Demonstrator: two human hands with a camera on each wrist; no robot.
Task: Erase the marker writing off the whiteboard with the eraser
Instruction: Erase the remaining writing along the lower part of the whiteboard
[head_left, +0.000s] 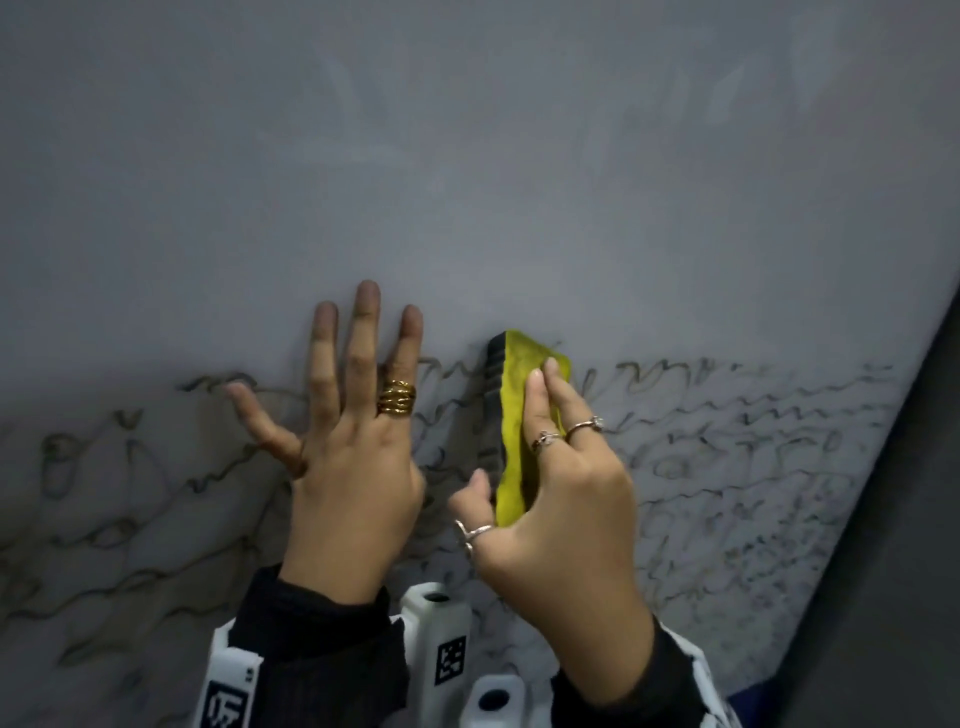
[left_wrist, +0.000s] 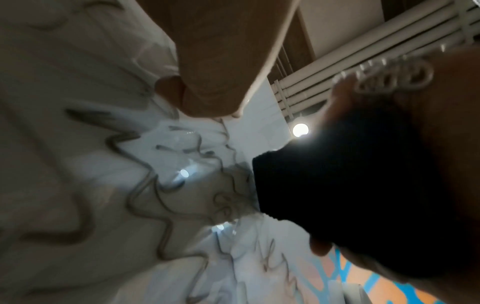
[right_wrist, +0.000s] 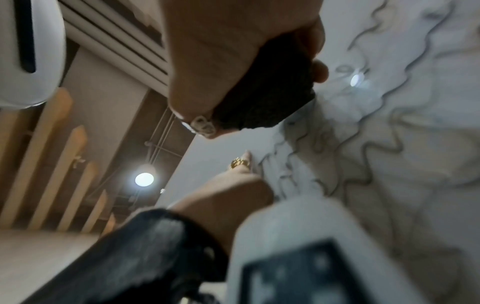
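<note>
Two hands on whiteboard (head_left: 467, 182) (right hand (head_left: 561, 499) around eraser (head_left: 511, 415))

The marker writing (head_left: 727, 447) is too smeared to read. The right hand (head_left: 561, 514) covers the lower half of the eraser (head_left: 511, 415), and its felt face is pressed out of sight against the whiteboard (head_left: 467, 182). Both forearms run off the near edge.

Black knit sleeves (head_left: 322, 629) worn on both arms. White wrist camera housings (head_left: 439, 639) strapped on, printed with black square code markers. Chunky gold ring (head_left: 396, 397) worn on left hand (head_left: 348, 467); three thin silver rings (head_left: 584, 426) worn on right hand (head_left: 561, 519).
</note>
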